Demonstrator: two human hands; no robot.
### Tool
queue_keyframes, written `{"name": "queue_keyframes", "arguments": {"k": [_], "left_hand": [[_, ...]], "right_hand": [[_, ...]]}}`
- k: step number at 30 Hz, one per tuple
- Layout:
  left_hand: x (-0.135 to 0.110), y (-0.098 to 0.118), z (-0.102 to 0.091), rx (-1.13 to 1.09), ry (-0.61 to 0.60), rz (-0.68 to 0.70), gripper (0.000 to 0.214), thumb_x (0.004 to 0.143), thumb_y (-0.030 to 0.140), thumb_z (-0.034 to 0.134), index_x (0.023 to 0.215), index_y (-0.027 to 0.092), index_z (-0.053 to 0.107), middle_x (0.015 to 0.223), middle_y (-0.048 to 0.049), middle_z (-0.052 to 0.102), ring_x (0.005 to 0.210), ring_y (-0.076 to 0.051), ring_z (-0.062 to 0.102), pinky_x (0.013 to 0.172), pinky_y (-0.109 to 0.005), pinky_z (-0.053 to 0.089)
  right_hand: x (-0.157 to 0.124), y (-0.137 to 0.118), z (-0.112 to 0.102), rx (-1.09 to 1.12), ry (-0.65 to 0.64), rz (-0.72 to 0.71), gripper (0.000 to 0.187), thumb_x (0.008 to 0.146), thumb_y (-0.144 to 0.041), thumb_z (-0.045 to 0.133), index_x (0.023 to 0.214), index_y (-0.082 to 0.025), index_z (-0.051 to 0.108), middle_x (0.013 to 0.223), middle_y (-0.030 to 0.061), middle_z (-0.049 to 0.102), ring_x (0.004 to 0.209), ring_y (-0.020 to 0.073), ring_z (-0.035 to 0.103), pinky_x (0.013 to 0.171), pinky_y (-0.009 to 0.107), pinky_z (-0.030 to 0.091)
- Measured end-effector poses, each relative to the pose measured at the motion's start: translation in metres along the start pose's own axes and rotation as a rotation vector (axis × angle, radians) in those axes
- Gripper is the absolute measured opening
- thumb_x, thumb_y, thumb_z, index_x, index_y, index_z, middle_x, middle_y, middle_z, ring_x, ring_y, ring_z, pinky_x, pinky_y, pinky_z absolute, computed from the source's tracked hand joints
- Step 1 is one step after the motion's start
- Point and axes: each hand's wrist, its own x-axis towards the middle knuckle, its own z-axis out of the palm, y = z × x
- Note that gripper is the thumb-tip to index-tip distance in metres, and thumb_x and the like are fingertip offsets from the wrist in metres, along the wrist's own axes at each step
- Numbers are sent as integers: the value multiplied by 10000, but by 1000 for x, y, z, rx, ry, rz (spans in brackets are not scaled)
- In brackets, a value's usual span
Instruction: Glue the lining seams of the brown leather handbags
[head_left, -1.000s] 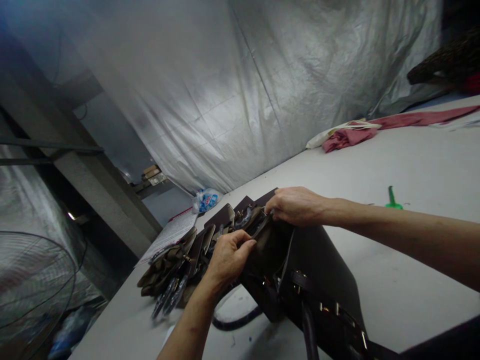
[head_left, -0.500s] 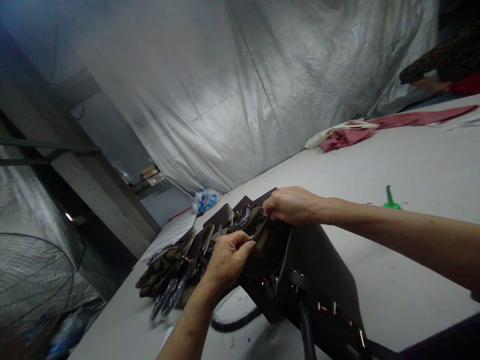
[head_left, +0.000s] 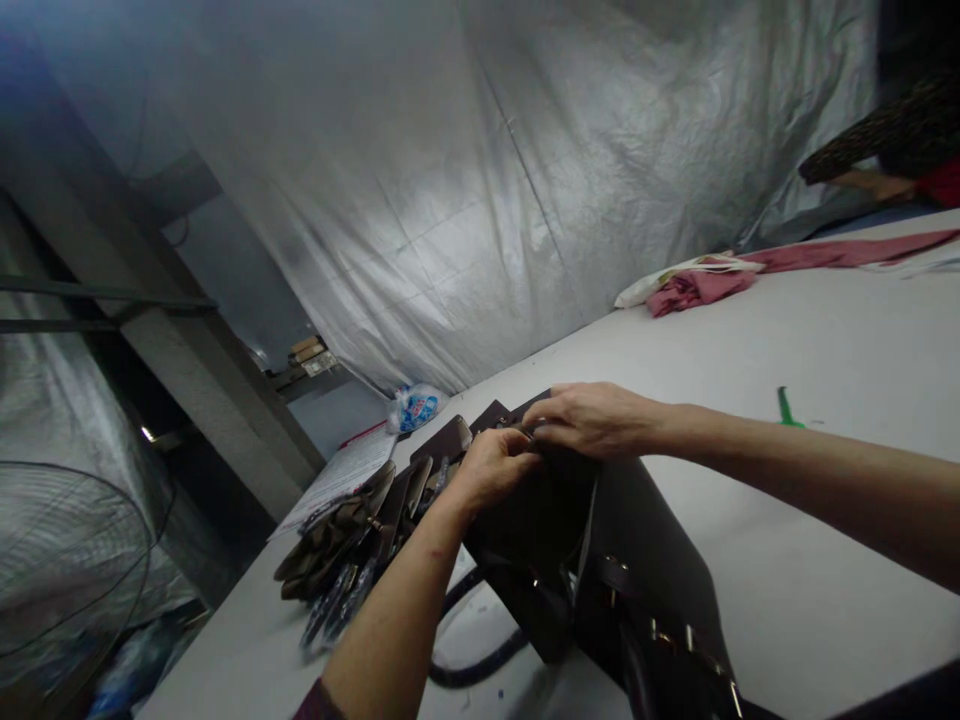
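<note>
A dark brown leather handbag point(head_left: 645, 560) with metal fittings lies on the white table point(head_left: 810, 520) in front of me. My left hand point(head_left: 491, 465) and my right hand point(head_left: 592, 418) meet at the bag's far top edge, fingers pinched together on its rim or a small fitting there; what exactly they pinch is hidden. Left of the bag lies a row of several similar brown bag pieces point(head_left: 352, 530), overlapping one another. A dark strap point(head_left: 469, 665) loops on the table below my left forearm.
A pink cloth point(head_left: 697, 288) and a white bag lie far back on the table. A green tool point(head_left: 786, 408) sits to the right. A printed paper point(head_left: 341, 475) and a plastic packet point(head_left: 416, 408) lie at the table's left edge. A fan point(head_left: 67, 580) stands at the lower left. Silver sheeting hangs behind.
My left hand has moved up and right from the bag's open mouth to meet my right hand at the top edge. The bag's mouth now looks closed.
</note>
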Motion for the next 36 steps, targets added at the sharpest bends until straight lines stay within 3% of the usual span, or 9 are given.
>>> {"name": "queue_keyframes", "arguments": {"k": [2,6,12,15,20,25,29,36], "left_hand": [[-2,-3,0,-43,7,-12,135,792,244,674,853,139,733,771,-2,678,699,-138,596,658,-236,448],[-8,-8,-3,-80,16,-56,131,792,259,692,851,146,718,777,-3,676,697,-132,595,669,-233,457],[-8,-8,-3,-85,31,-58,151,800,288,698,855,147,705,792,-3,652,706,-126,568,647,-220,439],[-8,-6,-3,-84,30,-72,143,793,278,692,853,148,697,794,-5,652,711,-130,570,642,-220,438],[-11,-2,-1,-88,11,-78,118,785,251,677,846,150,682,784,-6,654,696,-130,581,634,-222,443],[-12,0,0,-97,-13,-97,110,788,247,664,843,151,668,747,3,643,645,-119,572,591,-213,425],[-13,4,1,-83,-15,-118,99,784,238,651,837,156,664,739,2,649,637,-123,582,581,-213,426],[-9,7,-1,-73,-59,-112,105,759,258,661,792,173,609,655,40,561,575,-103,506,529,-206,373]], "right_hand": [[-3,8,-8,31,38,35,325,965,-299,505,1156,-206,751,956,109,738,891,257,669,751,323,436],[-5,22,-19,107,69,90,298,929,-257,544,1109,-164,763,1004,102,748,899,238,663,816,327,461],[2,21,-9,133,-42,-57,146,717,-238,795,860,-216,808,916,59,716,1004,267,574,867,345,440],[7,21,-2,101,-52,-73,45,725,-170,763,747,-202,786,888,68,688,978,260,548,871,358,423],[11,24,5,49,-3,-36,138,742,-98,695,630,-178,685,895,77,695,975,252,558,891,351,408],[11,24,10,23,3,68,97,747,-140,673,678,-194,714,880,69,722,897,232,623,749,304,421],[10,23,11,6,-2,146,123,759,-162,629,765,-188,749,834,79,732,778,220,637,615,292,363],[11,17,9,62,0,171,117,718,-147,623,733,-175,735,742,74,704,695,202,606,581,289,323]]}}
